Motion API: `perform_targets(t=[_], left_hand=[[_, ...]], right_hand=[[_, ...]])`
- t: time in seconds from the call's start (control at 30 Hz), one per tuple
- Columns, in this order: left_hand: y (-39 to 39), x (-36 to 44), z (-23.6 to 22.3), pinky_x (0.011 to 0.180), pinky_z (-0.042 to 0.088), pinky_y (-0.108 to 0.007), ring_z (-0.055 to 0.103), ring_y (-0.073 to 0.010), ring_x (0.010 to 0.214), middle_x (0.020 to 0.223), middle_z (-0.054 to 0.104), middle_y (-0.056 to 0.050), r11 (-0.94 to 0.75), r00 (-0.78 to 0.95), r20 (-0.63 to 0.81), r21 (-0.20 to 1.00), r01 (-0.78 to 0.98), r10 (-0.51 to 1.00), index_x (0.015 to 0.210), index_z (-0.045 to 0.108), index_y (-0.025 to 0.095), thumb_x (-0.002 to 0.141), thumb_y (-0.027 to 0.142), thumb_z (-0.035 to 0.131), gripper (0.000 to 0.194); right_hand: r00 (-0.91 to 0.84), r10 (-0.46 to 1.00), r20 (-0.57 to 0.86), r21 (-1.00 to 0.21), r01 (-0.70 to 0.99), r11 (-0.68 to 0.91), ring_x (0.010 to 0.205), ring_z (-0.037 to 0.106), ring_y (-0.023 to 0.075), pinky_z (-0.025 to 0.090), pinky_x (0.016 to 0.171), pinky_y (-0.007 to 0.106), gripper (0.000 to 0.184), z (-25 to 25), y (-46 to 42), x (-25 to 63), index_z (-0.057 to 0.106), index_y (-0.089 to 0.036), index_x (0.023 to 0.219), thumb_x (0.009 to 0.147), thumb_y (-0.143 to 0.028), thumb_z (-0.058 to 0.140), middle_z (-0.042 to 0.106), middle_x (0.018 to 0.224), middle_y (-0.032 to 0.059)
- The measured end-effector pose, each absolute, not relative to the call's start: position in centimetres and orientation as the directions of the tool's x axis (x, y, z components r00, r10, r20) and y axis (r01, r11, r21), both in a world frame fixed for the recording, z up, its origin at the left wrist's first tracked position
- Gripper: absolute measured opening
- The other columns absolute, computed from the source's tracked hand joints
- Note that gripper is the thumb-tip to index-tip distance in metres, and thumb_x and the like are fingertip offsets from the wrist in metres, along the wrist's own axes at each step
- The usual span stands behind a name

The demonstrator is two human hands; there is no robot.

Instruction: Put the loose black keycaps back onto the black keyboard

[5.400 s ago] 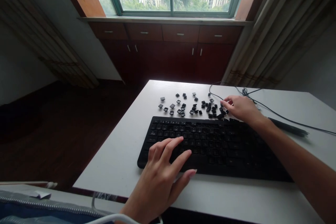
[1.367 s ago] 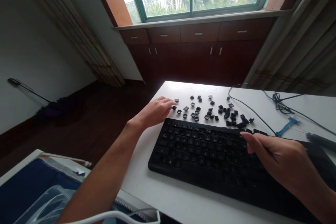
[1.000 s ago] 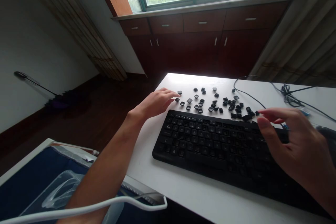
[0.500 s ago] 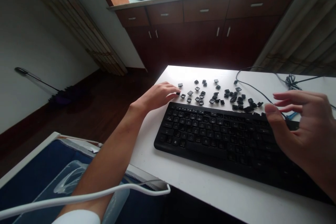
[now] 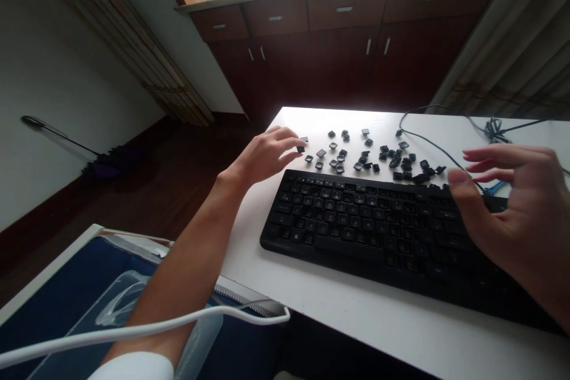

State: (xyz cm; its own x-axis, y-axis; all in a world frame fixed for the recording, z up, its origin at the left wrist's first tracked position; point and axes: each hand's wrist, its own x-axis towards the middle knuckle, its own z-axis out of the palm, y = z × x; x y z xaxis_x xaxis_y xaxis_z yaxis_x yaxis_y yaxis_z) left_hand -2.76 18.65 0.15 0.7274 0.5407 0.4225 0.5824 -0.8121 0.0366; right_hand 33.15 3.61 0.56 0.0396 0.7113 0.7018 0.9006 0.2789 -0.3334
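Observation:
A black keyboard (image 5: 338, 255) lies on the white table, with several of its keys off and dark gaps showing. Behind it are scattered loose black keycaps (image 5: 339, 168), some upside down. At the table's left edge, my left hand (image 5: 262, 157) pinches a small black keycap (image 5: 301, 147) between thumb and fingers. A second keycap sits just behind those fingertips. My right hand (image 5: 512, 208) is held over the keyboard's right end, thumb and fingers apart, with nothing visible between them. It covers part of the keyboard there.
A black cable (image 5: 445, 157) curls across the back right of the table (image 5: 320, 285), near a blue tool (image 5: 494, 188) partly behind my right hand. A blue fabric container (image 5: 57, 291) with clear plastic stands at lower left, and a white tube (image 5: 155, 329) crosses my left forearm.
My left hand has gone from the keyboard to the loose keycaps at the left and lifted one slightly. My right hand has drawn back from the keycaps, its fingers now spread. The view has tilted down.

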Motion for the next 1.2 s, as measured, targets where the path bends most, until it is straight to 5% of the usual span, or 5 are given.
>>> perform_targets(t=[0.37, 0.6, 0.8, 0.97, 1.2], left_hand=[[17.8, -1.1, 0.4, 0.091, 0.054, -0.038, 0.064, -0.0197, 0.099, 0.107, 0.071, -0.006, -0.870, 0.732, 0.522, 0.039, 0.492, 0.438, 0.117, 0.070, 0.023, 0.093, 0.033, 0.065, 0.026], [16.6, 0.7, 0.4, 0.085, 0.057, -0.033, 0.064, -0.0169, 0.094, 0.108, 0.072, -0.003, -0.921, 0.776, 0.525, 0.040, 0.388, 0.350, 0.121, 0.068, 0.028, 0.092, 0.025, 0.066, 0.030], [13.8, 3.3, 0.4, 0.078, 0.059, -0.029, 0.068, -0.0138, 0.084, 0.096, 0.075, -0.003, -0.935, 0.740, 0.572, 0.231, 0.268, 0.354, 0.116, 0.068, 0.023, 0.089, 0.027, 0.070, 0.027], [11.5, 5.2, -0.1, 0.074, 0.059, -0.026, 0.068, -0.0129, 0.081, 0.096, 0.076, -0.004, -0.934, 0.759, 0.567, 0.324, 0.150, 0.319, 0.107, 0.067, 0.020, 0.087, 0.026, 0.073, 0.022], [10.9, 5.5, 0.2, 0.069, 0.058, -0.025, 0.067, -0.0125, 0.077, 0.089, 0.076, -0.003, -0.930, 0.766, 0.572, 0.358, 0.087, 0.292, 0.095, 0.064, 0.020, 0.085, 0.025, 0.075, 0.016]], right_hand=[[0.216, 0.778, 0.590, -0.597, 0.766, 0.240, 0.090, 0.063, 0.0194, 0.053, 0.077, 0.036, 0.034, 0.5, 3.8, 32.9, 0.059, -0.021, 0.119, 0.089, -0.038, 0.063, 0.064, 0.111, 0.0078], [0.209, 0.793, 0.572, -0.601, 0.765, 0.232, 0.090, 0.064, 0.0198, 0.054, 0.074, 0.035, 0.032, 0.6, 4.1, 33.1, 0.059, -0.020, 0.119, 0.091, -0.037, 0.061, 0.064, 0.111, 0.0084], [-0.108, 0.779, 0.618, -0.415, 0.796, 0.440, 0.088, 0.064, 0.0183, 0.056, 0.078, 0.035, 0.018, 0.8, 3.5, 32.5, 0.062, -0.022, 0.109, 0.091, -0.026, 0.065, 0.065, 0.105, 0.0057], [-0.471, 0.715, 0.517, -0.351, 0.645, 0.679, 0.107, 0.063, 0.0221, 0.056, 0.091, 0.039, 0.034, 0.3, 2.4, 30.8, 0.059, -0.022, 0.123, 0.090, -0.022, 0.066, 0.068, 0.115, 0.0081], [-0.495, 0.720, 0.487, -0.391, 0.614, 0.686, 0.107, 0.063, 0.0220, 0.057, 0.092, 0.038, 0.038, -0.3, 2.0, 29.9, 0.058, -0.020, 0.128, 0.091, -0.021, 0.066, 0.068, 0.118, 0.0094]])
